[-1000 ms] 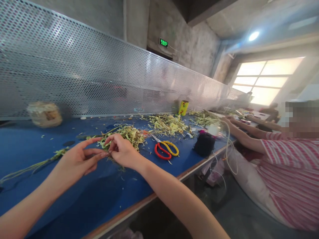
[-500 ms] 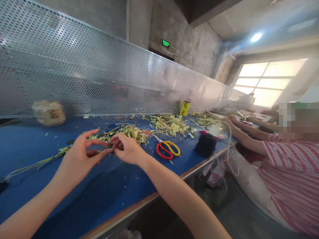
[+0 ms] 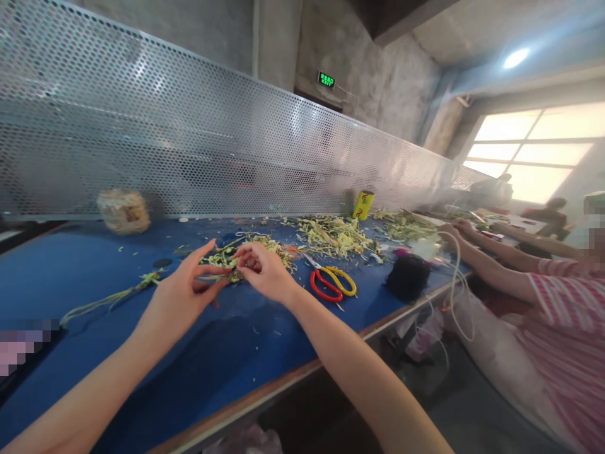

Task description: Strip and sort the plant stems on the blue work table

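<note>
My left hand (image 3: pixel 182 296) and my right hand (image 3: pixel 265 272) meet over the blue table (image 3: pixel 142 359), fingertips pinching a thin green plant strand (image 3: pixel 225 275) between them. Both hands are closed in a pinch on it. Just behind the hands lies a pile of yellow-green plant scraps (image 3: pixel 250 249). A long green stalk (image 3: pixel 111 296) stretches left from the hands across the table. Red and yellow scissors (image 3: pixel 331 282) lie to the right of my right hand.
A perforated metal screen (image 3: pixel 189 145) runs along the table's far side. A wrapped bundle (image 3: pixel 123 211) sits at the back left, a yellow can (image 3: pixel 363 205) at the back, a black pouch (image 3: pixel 406 277) near the edge. A person in a striped shirt (image 3: pixel 567 315) works to the right.
The view has swung a little to the left, so everything sits further right in frame. My hands stay together on the strand, the left fingers closing in.
</note>
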Demonstrator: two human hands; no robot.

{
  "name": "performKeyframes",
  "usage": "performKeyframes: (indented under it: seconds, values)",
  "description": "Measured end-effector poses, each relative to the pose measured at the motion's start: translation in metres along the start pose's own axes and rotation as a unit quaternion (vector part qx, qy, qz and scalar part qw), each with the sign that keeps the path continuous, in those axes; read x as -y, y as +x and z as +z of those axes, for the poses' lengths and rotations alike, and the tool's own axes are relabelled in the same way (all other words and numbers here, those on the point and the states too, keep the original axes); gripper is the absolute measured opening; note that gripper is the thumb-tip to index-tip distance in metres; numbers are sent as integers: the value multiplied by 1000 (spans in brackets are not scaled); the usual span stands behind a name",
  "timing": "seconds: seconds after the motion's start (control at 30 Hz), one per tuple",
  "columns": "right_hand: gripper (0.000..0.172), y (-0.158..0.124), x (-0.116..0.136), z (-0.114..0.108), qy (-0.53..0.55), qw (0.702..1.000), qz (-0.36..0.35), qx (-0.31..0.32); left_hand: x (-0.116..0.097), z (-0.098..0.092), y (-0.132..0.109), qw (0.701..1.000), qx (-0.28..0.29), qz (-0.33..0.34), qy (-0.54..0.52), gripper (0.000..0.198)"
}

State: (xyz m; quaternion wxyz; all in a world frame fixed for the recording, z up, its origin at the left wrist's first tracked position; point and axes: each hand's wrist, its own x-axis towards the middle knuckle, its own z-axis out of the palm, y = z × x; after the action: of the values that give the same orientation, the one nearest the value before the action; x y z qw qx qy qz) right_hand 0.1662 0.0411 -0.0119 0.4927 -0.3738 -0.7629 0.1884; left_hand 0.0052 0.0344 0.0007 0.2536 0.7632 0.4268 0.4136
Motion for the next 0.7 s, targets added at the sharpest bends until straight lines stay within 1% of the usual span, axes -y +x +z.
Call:
performKeyframes:
  seconds: [0.1,0.3,0.37,0.47,0.53,0.63,0.7]
  values:
    - [23,0,-2,0,10,1000,-2,-1,-1,-1,0,1000,0,-6,13,71]
    - [24,-1,-1,2,7,1000,6,22,4,-2,-1,1000,1,17,25,61]
    - [21,-2,1,0,-3,1000,9,27,3,-2,-2,1000,-3,19,19,59]
    - [15,-3,4,-2,-54,998,27,27,0,-3,-2,999,-22,14,24,58]
    - [19,-3,5,-3,-110,993,31,40,-2,-3,-3,999,-26,16,27,57]
    - [24,-4,5,-4,-178,981,8,83,0,-4,-3,999,-6,23,28,57]
    - [22,-4,5,-4,-194,975,-19,107,3,-3,-2,999,14,21,37,57]
